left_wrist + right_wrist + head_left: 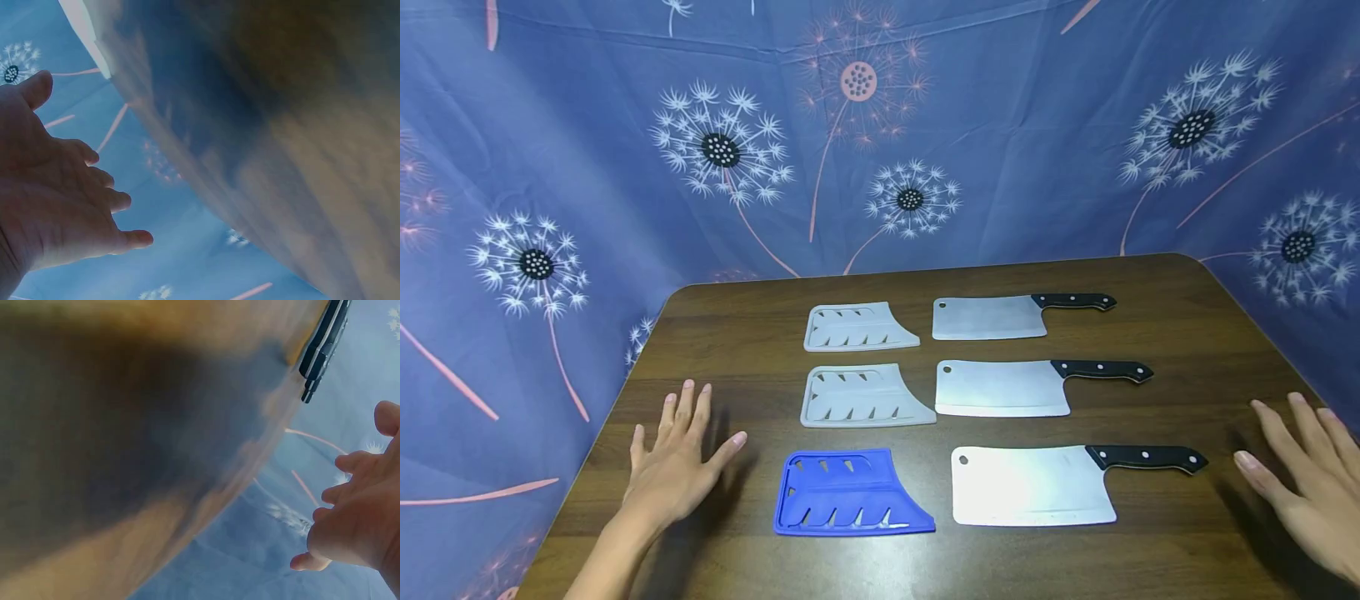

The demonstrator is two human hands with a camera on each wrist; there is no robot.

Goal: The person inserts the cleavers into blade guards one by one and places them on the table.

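Observation:
Three cleavers with black riveted handles lie in a column on the table: a small far cleaver [989, 318], a middle cleaver [1002, 389] and a larger near cleaver [1032, 487]. To their left are three slotted blade sheaths: a far white sheath [856, 327], a middle white sheath [861, 397] and a near blue sheath [850, 493]. My left hand [673, 467] is spread palm down over the table's left side, apart from the blue sheath. On the right, my right hand [1311, 479] is spread beyond the near cleaver's handle. Both hands hold nothing.
The brown wooden table [737, 333] has rounded far corners. Behind and beside it hangs a blue cloth [1000, 125] with a dandelion print. In the right wrist view, dark cleaver handles [325, 347] show at the table's edge.

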